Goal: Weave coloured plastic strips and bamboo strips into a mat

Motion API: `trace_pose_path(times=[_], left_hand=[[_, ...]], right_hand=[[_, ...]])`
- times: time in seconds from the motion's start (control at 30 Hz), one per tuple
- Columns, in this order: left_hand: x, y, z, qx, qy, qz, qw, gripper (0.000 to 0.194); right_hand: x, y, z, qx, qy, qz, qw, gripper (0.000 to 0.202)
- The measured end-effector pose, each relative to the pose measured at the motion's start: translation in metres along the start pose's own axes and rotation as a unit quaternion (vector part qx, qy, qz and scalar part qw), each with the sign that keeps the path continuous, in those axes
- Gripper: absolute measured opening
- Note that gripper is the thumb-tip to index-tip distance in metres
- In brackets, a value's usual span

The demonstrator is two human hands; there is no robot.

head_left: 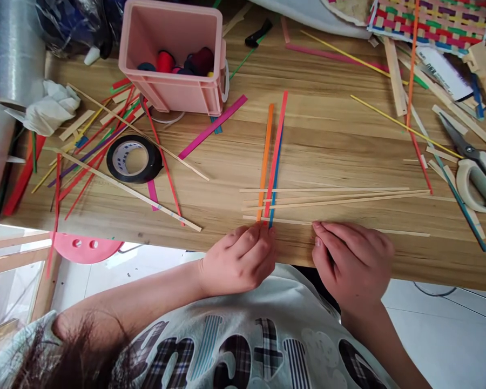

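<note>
My left hand [243, 256] is closed at the table's front edge, its fingers on the lower ends of an orange strip [266, 156], a red strip [278, 146] and a blue strip [276, 167]. These upright strips cross several thin pale strips [348, 201] that lie sideways. To the right, my right hand [352, 259] pinches the lowest pale strip [285, 220] between thumb and fingers. That strip runs on beyond the hand to the right. The fingertips of my left hand are partly hidden.
Black tape [154, 162] and loose coloured strips lie left. Behind stands a pink bin [172, 92] holding spools. At right are scissors [472, 154], a white tube [443, 73], more strips and a woven colourful mat [433, 21].
</note>
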State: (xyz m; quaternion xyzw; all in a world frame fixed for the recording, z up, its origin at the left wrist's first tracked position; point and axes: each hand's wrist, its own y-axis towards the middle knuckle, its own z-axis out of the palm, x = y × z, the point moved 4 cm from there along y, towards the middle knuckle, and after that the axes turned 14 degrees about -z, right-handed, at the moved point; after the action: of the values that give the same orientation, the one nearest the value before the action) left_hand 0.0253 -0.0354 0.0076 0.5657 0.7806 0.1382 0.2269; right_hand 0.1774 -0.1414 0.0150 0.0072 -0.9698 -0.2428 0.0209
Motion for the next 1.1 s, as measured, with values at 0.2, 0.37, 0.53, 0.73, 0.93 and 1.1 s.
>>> trace_pose_path(times=[0.2,0.37,0.53,0.73,0.93,1.1], left_hand=[[0.000,-0.001,0.000,0.002,0.014,-0.001,1.000,0.023],[0.000,-0.001,-0.001,0.001,0.019,0.000,1.000,0.019],[0.000,-0.001,0.000,0.001,0.026,0.002,1.000,0.022],[0.001,-0.001,0.000,0.007,0.013,-0.002,1.000,0.021],[0.001,-0.002,0.000,0.005,0.006,-0.002,1.000,0.022],[0.001,-0.003,0.002,0.008,0.004,0.003,1.000,0.023]], right_hand=[[-0.001,-0.003,0.001,-0.003,0.004,-0.006,1.000,0.030],[0.000,-0.004,0.002,-0.003,0.004,0.001,1.000,0.035],[-0.002,-0.005,0.001,-0.012,0.012,-0.001,1.000,0.032],[-0.003,0.005,-0.004,0.007,0.070,0.034,0.997,0.034],[0.020,0.034,0.010,0.113,0.090,-0.023,0.989,0.039],[0.025,0.037,0.021,0.147,0.084,-0.038,0.985,0.041]])
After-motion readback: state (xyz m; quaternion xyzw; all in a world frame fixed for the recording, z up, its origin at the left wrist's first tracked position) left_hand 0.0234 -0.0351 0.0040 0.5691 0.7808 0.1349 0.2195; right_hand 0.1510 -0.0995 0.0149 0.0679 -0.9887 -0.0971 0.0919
